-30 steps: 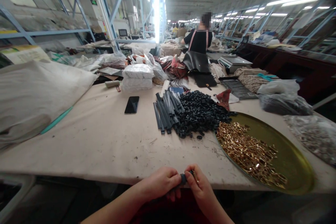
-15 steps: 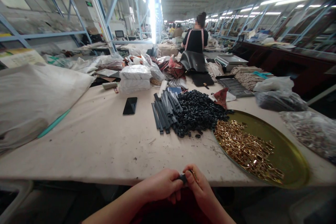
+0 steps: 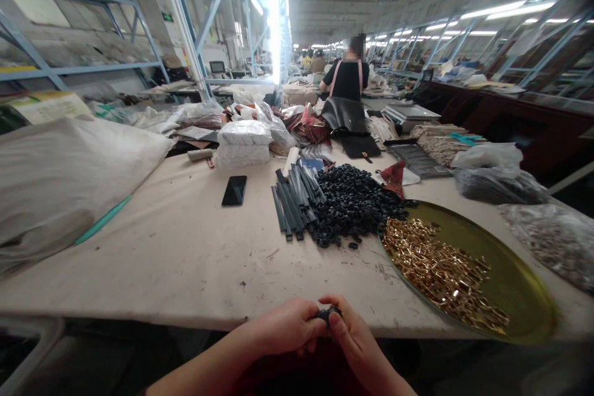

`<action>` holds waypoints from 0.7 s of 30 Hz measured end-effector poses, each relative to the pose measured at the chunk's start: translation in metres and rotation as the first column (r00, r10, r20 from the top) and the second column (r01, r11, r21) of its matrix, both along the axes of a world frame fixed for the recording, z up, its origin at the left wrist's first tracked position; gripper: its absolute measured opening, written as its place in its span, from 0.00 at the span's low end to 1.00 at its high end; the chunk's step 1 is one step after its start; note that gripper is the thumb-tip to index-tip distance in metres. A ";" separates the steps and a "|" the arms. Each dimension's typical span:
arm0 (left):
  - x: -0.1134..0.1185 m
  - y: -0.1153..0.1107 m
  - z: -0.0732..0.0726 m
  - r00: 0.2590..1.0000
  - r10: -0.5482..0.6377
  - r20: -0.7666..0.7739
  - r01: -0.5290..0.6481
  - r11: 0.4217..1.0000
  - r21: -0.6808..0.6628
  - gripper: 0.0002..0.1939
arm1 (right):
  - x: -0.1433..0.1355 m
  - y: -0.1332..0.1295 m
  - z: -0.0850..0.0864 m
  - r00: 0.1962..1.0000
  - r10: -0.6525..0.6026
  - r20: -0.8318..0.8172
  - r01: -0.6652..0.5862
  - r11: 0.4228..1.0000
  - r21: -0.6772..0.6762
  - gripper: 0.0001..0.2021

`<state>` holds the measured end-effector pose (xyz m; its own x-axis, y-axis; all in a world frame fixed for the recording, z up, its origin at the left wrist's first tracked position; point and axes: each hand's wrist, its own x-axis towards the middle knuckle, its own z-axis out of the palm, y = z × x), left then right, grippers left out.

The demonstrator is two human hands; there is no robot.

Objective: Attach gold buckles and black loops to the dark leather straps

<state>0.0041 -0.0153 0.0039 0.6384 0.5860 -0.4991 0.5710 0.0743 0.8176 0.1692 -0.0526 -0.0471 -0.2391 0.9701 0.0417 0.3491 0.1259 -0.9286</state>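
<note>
At the table's front edge, my left hand (image 3: 294, 327) is closed, its thumb and fingers pinching a short black strap piece (image 3: 327, 314). My right hand (image 3: 350, 329) meets it from the other side, thumb and forefinger pressed on that same piece. Most of the strap is covered by the fingers. Beyond the hands lie a heap of small black loops (image 3: 355, 204) and a bundle of dark flat strips (image 3: 297, 201). To the right, gold-coloured metal buckles (image 3: 440, 272) are piled in a round, yellowish tray (image 3: 524, 297) that reaches the table's edge.
A black phone (image 3: 234, 190) lies left of the strips. A large pale cloth bundle (image 3: 78, 167) covers the table's left side. Plastic-wrapped white packs (image 3: 244, 142), fabric scraps and bags line the back. Farther off, a person (image 3: 349, 77) has their back to me.
A thin gold-coloured piece at the right hand's fingers has gone out of sight. The right fingers have shifted over the black strap piece. The view has tilted slightly.
</note>
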 end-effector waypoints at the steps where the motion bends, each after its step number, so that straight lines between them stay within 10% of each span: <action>1: -0.002 0.003 0.000 0.999 -0.008 -0.043 0.010 0.998 0.057 0.16 | 0.001 0.003 -0.002 0.999 -0.041 0.008 0.041 0.999 0.011 0.14; 8: 0.005 0.031 -0.009 0.970 0.129 -0.207 -0.013 0.875 0.484 0.17 | 0.009 0.043 -0.010 0.984 -0.140 0.111 0.126 0.984 0.128 0.14; 14: -0.004 0.101 -0.019 0.889 0.410 -0.202 -0.187 0.730 0.658 0.14 | 0.022 0.072 -0.026 0.868 -0.236 0.437 0.104 0.947 0.305 0.13; 21: -0.004 0.173 -0.026 0.733 0.655 -0.185 -0.391 0.628 0.673 0.24 | 0.024 0.071 -0.026 0.879 -0.292 0.377 0.164 0.928 0.336 0.11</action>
<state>0.0006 0.1576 -0.0218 -0.0392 0.9960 -0.0809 0.8446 0.0763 0.5300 0.1937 0.0181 -0.0730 -0.0700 0.9599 0.2716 0.7432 0.2318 -0.6277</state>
